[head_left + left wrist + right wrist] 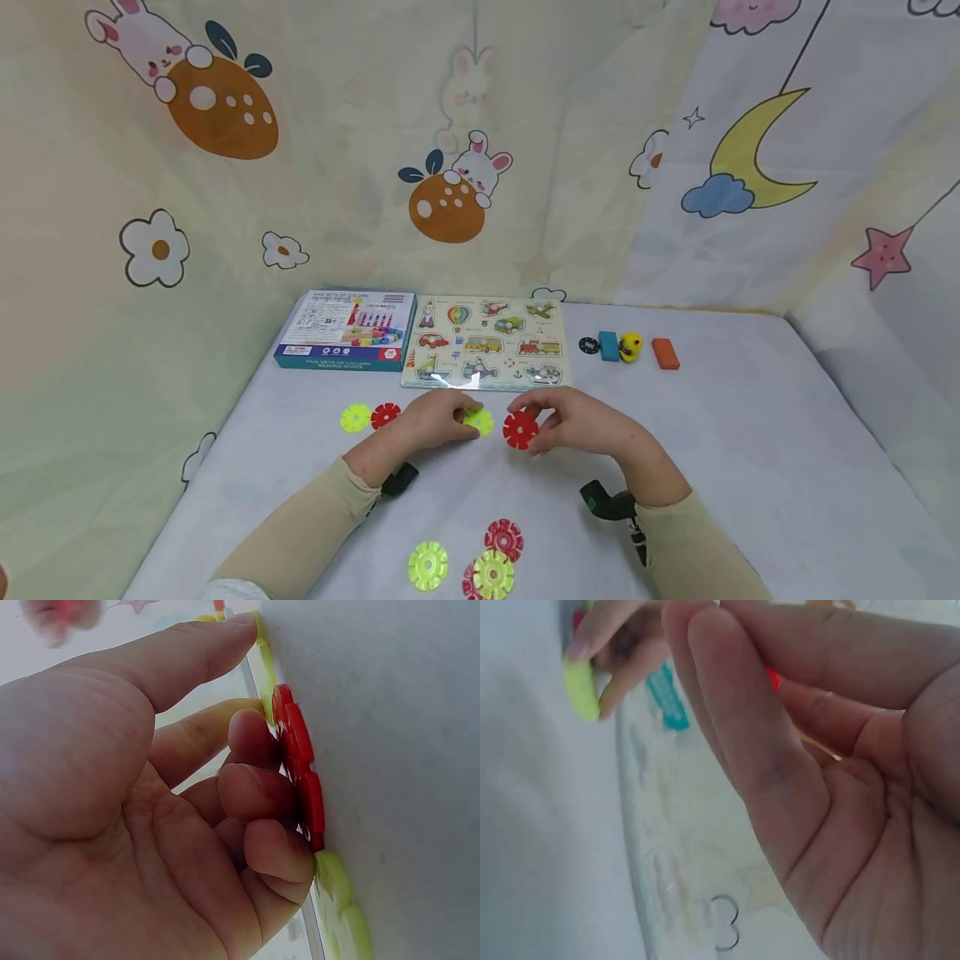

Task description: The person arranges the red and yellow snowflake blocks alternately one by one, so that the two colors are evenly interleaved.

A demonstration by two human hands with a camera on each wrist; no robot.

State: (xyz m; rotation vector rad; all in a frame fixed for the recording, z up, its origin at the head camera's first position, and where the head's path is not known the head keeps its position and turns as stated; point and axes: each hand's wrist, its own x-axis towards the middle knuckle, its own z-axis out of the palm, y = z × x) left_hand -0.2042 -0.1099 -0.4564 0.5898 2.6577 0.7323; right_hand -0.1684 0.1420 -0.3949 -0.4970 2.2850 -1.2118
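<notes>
"Starting with the head view, what are the hands doing?"

"The left hand [435,419] pinches a yellow-green disc [480,422] on the white tabletop [750,450]; the right hand [581,421] holds a red disc [521,430] near it, the two discs apart."

"What lies around them?"

"Left of the left hand, a lime disc [356,418] and a scarlet disc [385,414]. Nearer the person, a loose lime disc [427,566], and beside it a top disc [493,575] overlapping two reddish ones. Behind, a box [337,329] and a picture board [486,343]; to their right, a blue block [609,347], a toy duck [630,347] and an orange block [665,353]."

"And the left wrist view?"

"Thumb and finger grip the yellow-green disc's edges; the other fingers curl against a neighbouring red piece [300,769], with another lime piece [341,907] next in line."

"The right wrist?"

"Bent fingers hide nearly all the red disc; only a sliver shows."
</notes>
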